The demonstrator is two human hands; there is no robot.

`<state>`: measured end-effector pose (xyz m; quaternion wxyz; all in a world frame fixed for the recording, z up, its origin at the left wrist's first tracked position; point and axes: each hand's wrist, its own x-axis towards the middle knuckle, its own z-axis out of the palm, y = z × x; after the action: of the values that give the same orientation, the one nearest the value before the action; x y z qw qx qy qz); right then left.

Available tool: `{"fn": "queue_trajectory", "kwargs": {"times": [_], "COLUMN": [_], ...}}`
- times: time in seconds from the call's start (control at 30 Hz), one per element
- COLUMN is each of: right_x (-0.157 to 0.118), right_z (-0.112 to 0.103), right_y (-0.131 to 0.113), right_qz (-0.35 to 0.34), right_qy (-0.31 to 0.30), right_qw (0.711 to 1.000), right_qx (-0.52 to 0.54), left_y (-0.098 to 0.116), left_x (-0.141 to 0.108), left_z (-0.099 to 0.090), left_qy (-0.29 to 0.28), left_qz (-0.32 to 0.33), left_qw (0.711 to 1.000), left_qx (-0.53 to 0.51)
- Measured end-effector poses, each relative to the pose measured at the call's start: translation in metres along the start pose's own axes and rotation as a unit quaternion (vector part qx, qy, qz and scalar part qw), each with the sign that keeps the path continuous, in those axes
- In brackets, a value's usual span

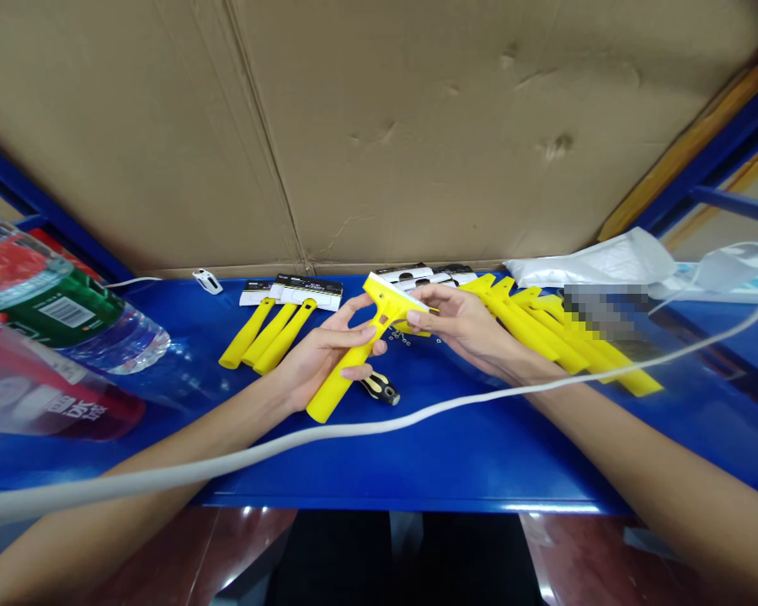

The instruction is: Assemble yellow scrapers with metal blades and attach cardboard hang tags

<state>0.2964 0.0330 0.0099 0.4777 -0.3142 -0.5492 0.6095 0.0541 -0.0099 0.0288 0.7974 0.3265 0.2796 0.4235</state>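
Note:
My left hand (309, 358) is wrapped around the handle of a yellow scraper (332, 394), held tilted above the table with its wide head up. At the right end of that head, the thumb and fingers of my right hand (464, 324) pinch the edge, where a pale strip runs along the top. Beneath the hands lies a screwdriver (382, 389) with a black and cream handle, partly hidden by my left fingers. Several small metal pieces (401, 338), too tiny to name surely, are scattered just behind it.
Yellow scrapers with printed cards (309, 293) lie left; several bare yellow handles (543, 332) lie right. More black-and-white cards (404, 273) are behind. A white bag (590, 259) sits back right, a large bottle (63, 307) and red cup (94, 412) left. A white cable (354, 430) crosses in front.

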Motion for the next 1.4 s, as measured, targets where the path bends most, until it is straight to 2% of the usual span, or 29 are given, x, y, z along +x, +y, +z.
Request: {"fn": "queue_trajectory", "kwargs": {"times": [0.27, 0.37, 0.43, 0.5, 0.53, 0.6, 0.7, 0.77, 0.83, 1.0, 1.13, 1.4], "right_x": [-0.005, -0.004, -0.003, -0.002, -0.002, -0.002, -0.005, -0.006, -0.006, -0.004, -0.003, -0.004], "right_z": [0.004, 0.003, 0.001, -0.003, -0.004, -0.007, -0.009, -0.008, -0.008, -0.004, 0.005, 0.012], "right_y": [0.001, 0.009, 0.015, 0.021, 0.024, 0.027, 0.03, 0.03, 0.031, 0.038, 0.044, 0.043], "right_qz": [-0.009, -0.04, -0.084, -0.146, -0.178, -0.23, -0.251, -0.245, -0.246, -0.254, -0.248, -0.25], "right_qy": [0.009, 0.034, 0.067, 0.086, 0.07, 0.0, -0.1, -0.119, -0.12, -0.078, -0.042, -0.055], "right_qw": [1.0, 0.998, 0.986, 0.95, 0.923, 0.86, 0.781, 0.757, 0.754, 0.78, 0.788, 0.793], "right_qx": [0.007, -0.045, -0.129, -0.262, -0.333, -0.456, -0.563, -0.593, -0.597, -0.566, -0.561, -0.552], "left_y": [-0.001, 0.0, 0.004, 0.01, 0.012, 0.017, 0.02, 0.02, 0.018, 0.013, 0.01, 0.009], "left_x": [-0.002, -0.002, -0.002, -0.003, -0.003, -0.004, -0.004, -0.004, -0.003, -0.002, -0.003, -0.001], "left_z": [0.004, 0.005, 0.006, 0.007, 0.008, 0.008, 0.007, 0.006, 0.005, 0.005, 0.007, 0.007], "left_qy": [-0.001, 0.008, 0.019, 0.031, 0.036, 0.045, 0.047, 0.045, 0.045, 0.038, 0.035, 0.037], "left_qz": [0.012, 0.011, 0.022, 0.046, 0.059, 0.082, 0.095, 0.094, 0.088, 0.079, 0.078, 0.083], "left_qw": [1.0, 1.0, 1.0, 0.998, 0.997, 0.995, 0.994, 0.994, 0.995, 0.996, 0.996, 0.996], "left_qx": [-0.001, -0.003, -0.01, -0.017, -0.021, -0.027, -0.031, -0.028, -0.021, -0.006, 0.009, 0.025]}}
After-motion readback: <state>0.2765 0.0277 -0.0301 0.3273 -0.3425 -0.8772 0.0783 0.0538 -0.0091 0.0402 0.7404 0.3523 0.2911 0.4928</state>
